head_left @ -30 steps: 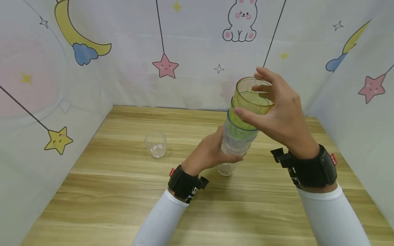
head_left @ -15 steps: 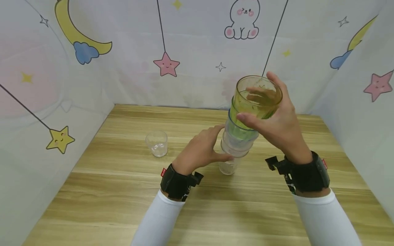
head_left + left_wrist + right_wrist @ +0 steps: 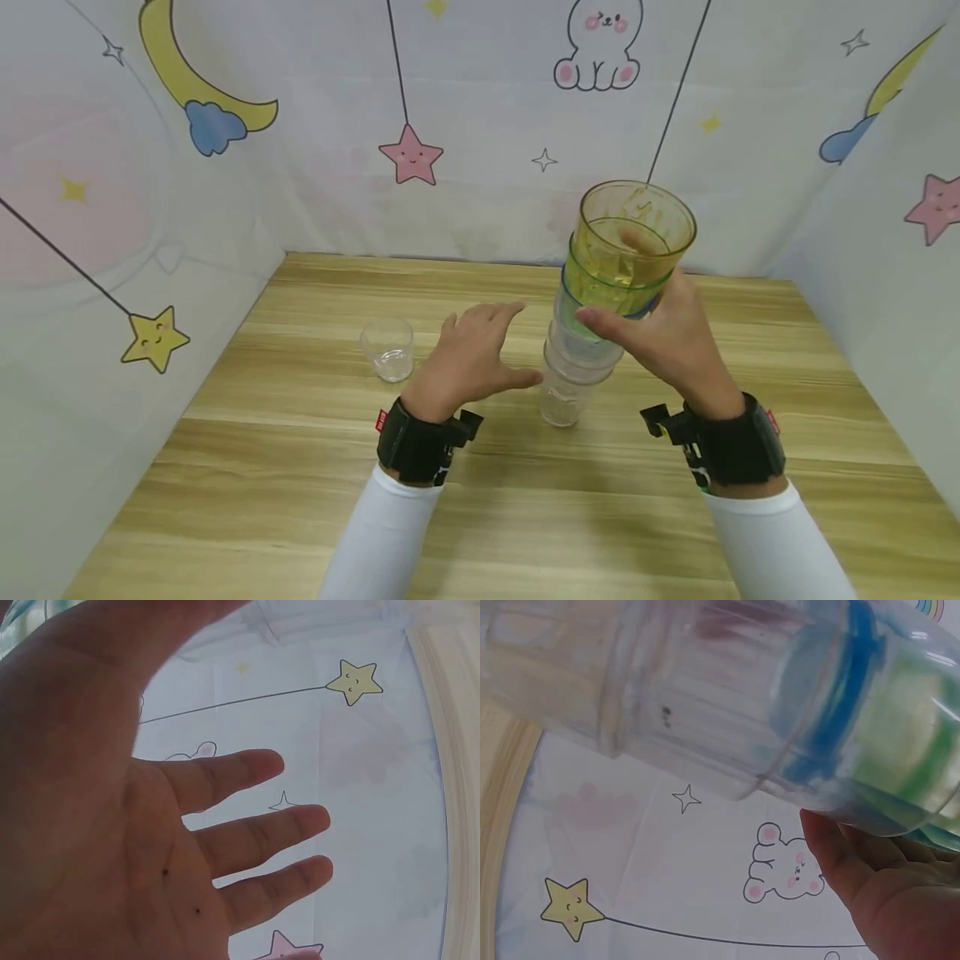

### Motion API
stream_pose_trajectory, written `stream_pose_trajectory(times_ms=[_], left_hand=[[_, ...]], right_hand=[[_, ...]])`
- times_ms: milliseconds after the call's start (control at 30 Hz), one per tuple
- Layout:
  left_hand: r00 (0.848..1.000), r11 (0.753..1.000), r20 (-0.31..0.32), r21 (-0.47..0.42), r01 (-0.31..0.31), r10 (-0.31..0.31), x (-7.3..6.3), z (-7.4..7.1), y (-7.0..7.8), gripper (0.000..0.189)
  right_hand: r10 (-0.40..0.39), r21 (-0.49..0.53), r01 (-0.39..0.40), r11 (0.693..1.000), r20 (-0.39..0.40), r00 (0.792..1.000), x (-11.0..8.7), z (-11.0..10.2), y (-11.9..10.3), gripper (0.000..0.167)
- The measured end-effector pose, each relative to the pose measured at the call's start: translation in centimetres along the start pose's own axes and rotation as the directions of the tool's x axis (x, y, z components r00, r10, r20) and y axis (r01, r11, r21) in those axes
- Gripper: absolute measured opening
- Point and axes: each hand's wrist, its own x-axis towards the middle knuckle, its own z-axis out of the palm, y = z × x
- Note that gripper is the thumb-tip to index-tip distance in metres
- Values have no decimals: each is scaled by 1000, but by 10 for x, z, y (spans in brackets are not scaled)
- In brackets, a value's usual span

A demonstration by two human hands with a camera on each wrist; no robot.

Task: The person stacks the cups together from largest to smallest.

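A tall stack of nested plastic cups [image 3: 588,358] leans slightly right in the head view. Its top cup [image 3: 637,217] is yellow, with green and blue rims below and clear cups at the bottom. My right hand [image 3: 675,342] grips the stack near the blue rim, thumb in front and fingers mostly hidden behind. The right wrist view shows the clear cups [image 3: 697,697] and that hand's fingers [image 3: 832,847] against the stack. Left of the stack, my left hand [image 3: 468,358] is apart from it, fingers spread and holding nothing; its palm [image 3: 165,862] shows in the left wrist view.
A single clear cup [image 3: 388,350] stands on the wooden table [image 3: 300,467], left of my left hand. White printed cloth walls [image 3: 480,208] with stars and a rabbit enclose the table at the back and both sides.
My left hand has let go of the stack's lower part and moved left. My right hand has slid down from the yellow cup's rim to near the blue rim.
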Motion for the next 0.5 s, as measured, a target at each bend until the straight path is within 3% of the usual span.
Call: stream_pose_trajectory(times_ms=[200,500], left_hand=[[998,998,-8,37,57,-56,-2,-2,-7,92],[986,984,0,73,163,-164,-8,-9,-18,94]], right_hand=[[-3,32,1,999,37,999,-5,3,13,68],[43,33,-46,998,88,995,-13,8,28,66]])
